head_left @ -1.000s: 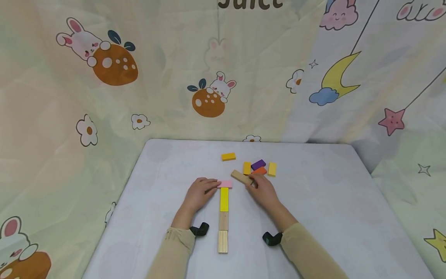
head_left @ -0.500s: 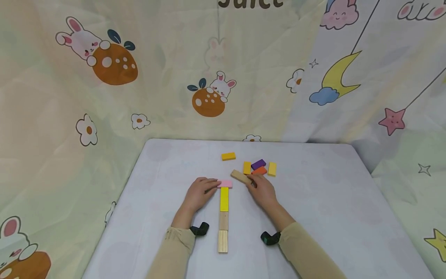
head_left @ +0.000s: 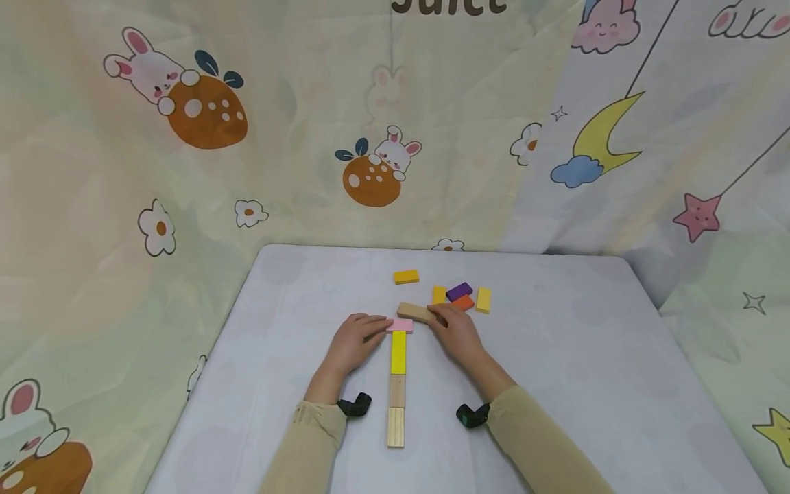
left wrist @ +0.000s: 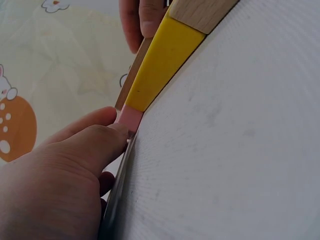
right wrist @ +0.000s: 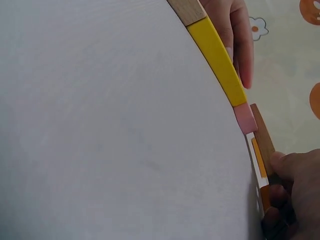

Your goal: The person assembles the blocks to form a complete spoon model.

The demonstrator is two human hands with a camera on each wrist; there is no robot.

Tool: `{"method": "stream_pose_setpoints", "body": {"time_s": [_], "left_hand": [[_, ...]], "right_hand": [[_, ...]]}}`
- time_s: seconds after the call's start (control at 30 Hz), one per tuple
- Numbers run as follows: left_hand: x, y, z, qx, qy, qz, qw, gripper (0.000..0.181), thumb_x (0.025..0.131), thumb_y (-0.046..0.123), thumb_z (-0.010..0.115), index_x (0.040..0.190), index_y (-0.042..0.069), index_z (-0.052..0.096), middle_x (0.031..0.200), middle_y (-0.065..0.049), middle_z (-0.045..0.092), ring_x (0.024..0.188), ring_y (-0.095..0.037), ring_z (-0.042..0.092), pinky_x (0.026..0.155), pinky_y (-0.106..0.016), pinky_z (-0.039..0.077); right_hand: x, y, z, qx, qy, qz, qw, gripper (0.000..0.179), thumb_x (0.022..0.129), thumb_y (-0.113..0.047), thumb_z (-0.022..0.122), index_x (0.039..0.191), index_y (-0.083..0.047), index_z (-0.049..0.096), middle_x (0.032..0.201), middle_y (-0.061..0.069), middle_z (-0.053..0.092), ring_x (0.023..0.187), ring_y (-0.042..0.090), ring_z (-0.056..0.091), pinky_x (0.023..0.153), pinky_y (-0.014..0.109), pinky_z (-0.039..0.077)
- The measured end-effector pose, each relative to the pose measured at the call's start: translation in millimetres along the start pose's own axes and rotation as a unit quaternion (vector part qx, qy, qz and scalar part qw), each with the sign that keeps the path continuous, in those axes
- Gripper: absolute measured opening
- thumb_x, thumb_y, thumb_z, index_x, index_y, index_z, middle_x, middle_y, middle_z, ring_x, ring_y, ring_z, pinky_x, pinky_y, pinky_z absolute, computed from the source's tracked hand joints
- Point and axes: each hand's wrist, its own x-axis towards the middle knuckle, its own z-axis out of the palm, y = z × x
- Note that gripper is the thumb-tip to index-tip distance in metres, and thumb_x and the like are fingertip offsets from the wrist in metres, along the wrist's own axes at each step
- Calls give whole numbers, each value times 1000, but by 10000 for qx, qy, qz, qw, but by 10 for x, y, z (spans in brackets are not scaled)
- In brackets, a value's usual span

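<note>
In the head view a pink block (head_left: pixel 402 326) lies crosswise at the far end of a line of blocks. My left hand (head_left: pixel 354 342) pinches its left end between thumb and index finger (left wrist: pixel 106 116). My right hand (head_left: pixel 458 335) grips the right end of a plain wooden block (head_left: pixel 414 312), which is slightly slanted just behind the pink one. The near part of the line is a yellow block (head_left: pixel 398 353), then a plain wooden block (head_left: pixel 397 391) and another pale wooden block (head_left: pixel 396 427), laid end to end.
Behind my right hand lie a purple block (head_left: pixel 459 291), an orange block (head_left: pixel 462 302) and a pale yellow block (head_left: pixel 483 300). A partly hidden yellow-orange block (head_left: pixel 439 295) is beside them. Farther back sits another yellow-orange block (head_left: pixel 406 276). The white table (head_left: pixel 568 329) meets a printed cloth backdrop.
My right hand has shifted left with the wooden block, bringing it behind the pink block and turning it more nearly crosswise. My left hand stays at the pink block.
</note>
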Motion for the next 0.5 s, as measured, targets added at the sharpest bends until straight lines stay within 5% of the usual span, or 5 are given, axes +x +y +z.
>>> {"method": "stream_pose_setpoints", "body": {"time_s": [0.5], "left_hand": [[8, 10, -16, -6, -21, -12, 10000, 36, 97, 36, 63, 133, 39, 62, 149, 7, 50, 126, -19, 53, 109, -42, 45]], "right_hand": [[211, -134, 128, 71, -322, -92, 9994, 35, 98, -38, 60, 130, -24, 66, 134, -2, 65, 129, 24, 57, 108, 46, 47]]}}
